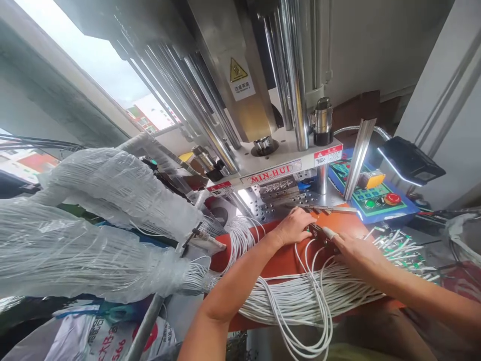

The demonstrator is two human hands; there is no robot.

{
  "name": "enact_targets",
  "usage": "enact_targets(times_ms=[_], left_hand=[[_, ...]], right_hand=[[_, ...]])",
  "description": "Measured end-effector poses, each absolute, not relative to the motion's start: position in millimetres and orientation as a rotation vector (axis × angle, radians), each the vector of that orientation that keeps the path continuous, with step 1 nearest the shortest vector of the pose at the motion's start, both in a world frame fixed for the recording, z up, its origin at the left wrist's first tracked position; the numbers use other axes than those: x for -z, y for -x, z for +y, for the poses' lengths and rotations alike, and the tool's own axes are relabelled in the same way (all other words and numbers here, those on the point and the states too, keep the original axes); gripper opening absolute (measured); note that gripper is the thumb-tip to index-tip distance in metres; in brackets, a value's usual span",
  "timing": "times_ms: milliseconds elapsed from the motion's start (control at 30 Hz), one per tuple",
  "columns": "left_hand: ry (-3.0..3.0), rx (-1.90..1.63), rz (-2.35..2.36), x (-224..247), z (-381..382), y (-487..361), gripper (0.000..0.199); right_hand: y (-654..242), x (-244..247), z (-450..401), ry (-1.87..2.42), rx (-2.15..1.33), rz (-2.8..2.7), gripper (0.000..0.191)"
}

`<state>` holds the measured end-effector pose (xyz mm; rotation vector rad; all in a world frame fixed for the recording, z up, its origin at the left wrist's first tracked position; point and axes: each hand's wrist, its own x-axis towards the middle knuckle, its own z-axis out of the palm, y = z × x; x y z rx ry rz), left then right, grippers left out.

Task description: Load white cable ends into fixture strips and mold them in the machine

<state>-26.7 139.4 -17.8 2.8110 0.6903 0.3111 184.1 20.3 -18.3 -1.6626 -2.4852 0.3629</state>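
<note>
Two hands work at the orange mat (285, 260): your left hand (293, 226) lies open, fingertips near the long metal strip (323, 208); your right hand (361, 258) grips a dark metal clamp (318, 233) above looped white cables (300, 301). Plastic-bagged cable bundles (101, 195) crowd 9 o'clock; the control panel (376, 195) sits at 2 o'clock, and the mat's edge runs close by.

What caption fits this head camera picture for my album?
Left hand and right hand at a metal holder over white cables on an orange mat.

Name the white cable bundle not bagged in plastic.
The bundle lying on the orange pad; the two at left are wrapped in clear plastic.
</note>
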Motion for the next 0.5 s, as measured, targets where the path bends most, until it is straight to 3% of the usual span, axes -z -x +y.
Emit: enact_targets(times_ms=[133, 300, 500], left_hand=[[-2.791, -0.469, 0.845, 15.2, 147.0, 39.2, 0.037], [-2.643, -0.831, 1.236, 9.8, 190.5, 71.4, 0.042], [-2.248, -1.044, 1.591, 17.1, 238.3, 113.6, 0.04]], right_hand=[[-194.5, 19.2, 55.2, 1.545, -0.312, -2.451, 0.067], [-177.8, -3.6, 150.0, 1.45, -0.177, -2.473, 0.028], [-131.3, -1.7, 247.8, 1.306, -0.351, -2.372, 0.025]])
